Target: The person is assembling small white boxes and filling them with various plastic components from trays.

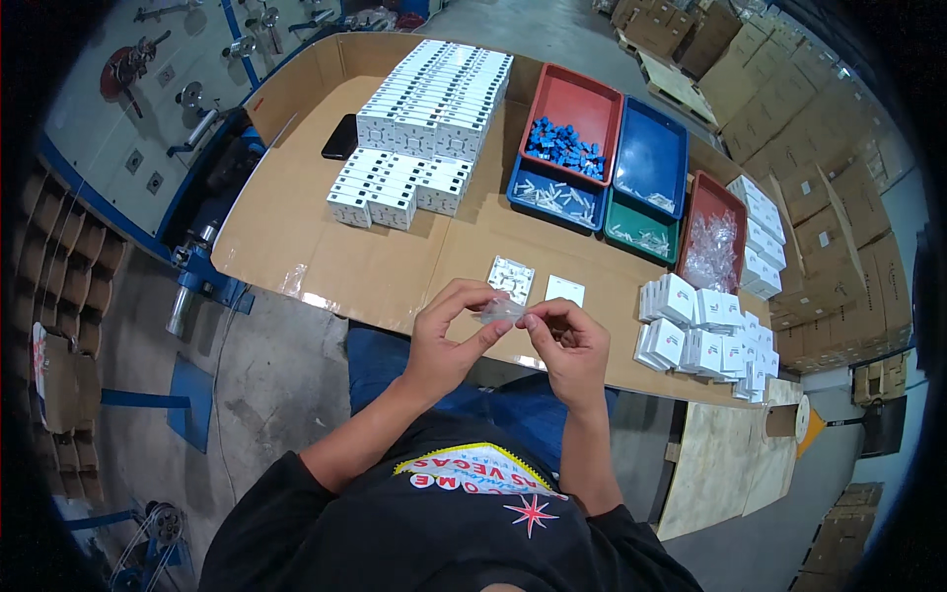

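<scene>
Between my two hands, above the near edge of the cardboard-covered table (395,286), is a small clear plastic bag (500,310). My left hand (449,331) pinches it from the left with thumb and fingers. From the right, the fingertips of my right hand (564,345) grip its other side; what the bag holds is too small to make out. Just beyond my hands lies a white square plate with a moulded inner side (511,278), partly hidden by my left fingers. Beside it to the right rests a flat white square plate (565,290).
Tall rows of white boxy units (424,109) stand at the far left, near a black phone (341,137). Right of them are a red tray (572,84) of blue parts, blue and green trays (646,227) of small pieces, and a red tray of clear bags (712,247). White packets (681,331) pile at right.
</scene>
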The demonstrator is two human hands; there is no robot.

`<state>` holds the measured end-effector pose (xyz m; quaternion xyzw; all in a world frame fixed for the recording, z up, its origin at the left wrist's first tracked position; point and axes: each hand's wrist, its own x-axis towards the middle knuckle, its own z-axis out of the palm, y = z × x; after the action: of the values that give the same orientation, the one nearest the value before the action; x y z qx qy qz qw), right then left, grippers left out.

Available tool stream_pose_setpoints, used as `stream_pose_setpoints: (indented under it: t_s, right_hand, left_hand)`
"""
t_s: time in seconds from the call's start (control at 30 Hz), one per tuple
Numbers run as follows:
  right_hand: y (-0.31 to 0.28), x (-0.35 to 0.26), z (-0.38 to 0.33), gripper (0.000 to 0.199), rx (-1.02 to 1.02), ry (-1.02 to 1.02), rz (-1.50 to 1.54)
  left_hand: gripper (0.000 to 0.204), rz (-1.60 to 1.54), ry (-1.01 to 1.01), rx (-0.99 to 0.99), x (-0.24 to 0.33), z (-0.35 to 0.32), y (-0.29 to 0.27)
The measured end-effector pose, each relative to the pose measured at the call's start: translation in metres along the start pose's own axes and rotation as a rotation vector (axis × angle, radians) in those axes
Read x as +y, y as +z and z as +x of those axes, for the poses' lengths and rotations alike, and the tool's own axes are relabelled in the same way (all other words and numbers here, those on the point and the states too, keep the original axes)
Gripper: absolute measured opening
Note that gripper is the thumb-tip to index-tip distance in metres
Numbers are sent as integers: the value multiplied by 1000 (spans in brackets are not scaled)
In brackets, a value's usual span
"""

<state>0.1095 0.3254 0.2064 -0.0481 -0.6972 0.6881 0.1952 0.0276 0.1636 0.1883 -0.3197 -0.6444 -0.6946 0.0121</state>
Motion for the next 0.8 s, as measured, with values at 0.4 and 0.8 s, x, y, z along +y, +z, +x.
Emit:
stream_pose_setpoints:
  t_s: [0.4, 0.8]
  right_hand:
    - [-5, 5, -1, 7, 144, -79, -128]
    - [-7, 12, 5, 7, 107, -17, 56]
  left_hand:
    - [18, -153, -106, -70, -9, 6, 11]
    - [31, -228, -168, -94, -10, 12, 12]
